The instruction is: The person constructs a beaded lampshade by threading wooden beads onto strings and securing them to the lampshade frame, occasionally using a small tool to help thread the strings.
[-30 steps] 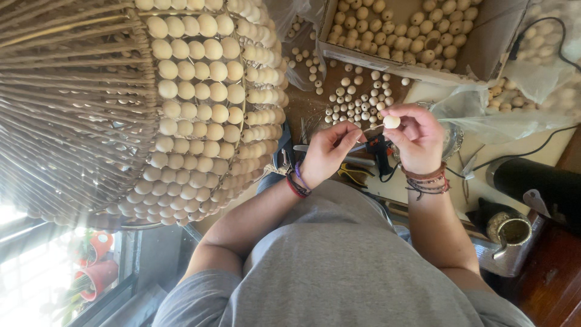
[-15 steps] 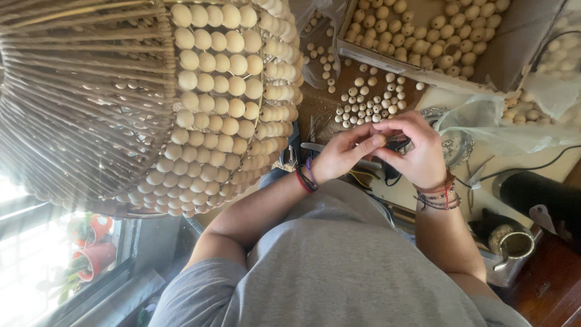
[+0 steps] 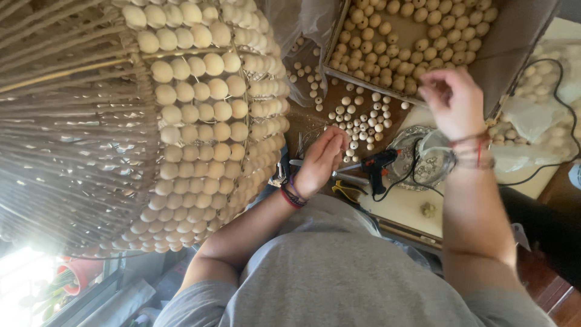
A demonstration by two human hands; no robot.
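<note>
The beaded lampshade (image 3: 181,121) runs off the top and left edges, so its full shape cannot be told. The cardboard box (image 3: 514,42) of wooden beads is cut by the top edge. The right hand (image 3: 454,100) is motion-blurred; whether its fingertips pinch a bead cannot be told. The left hand (image 3: 321,160) hides part of the table's near edge.

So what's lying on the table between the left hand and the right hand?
In the head view, loose wooden beads are scattered between the left hand and the right hand, with a black glue gun lying just below that stretch.
</note>
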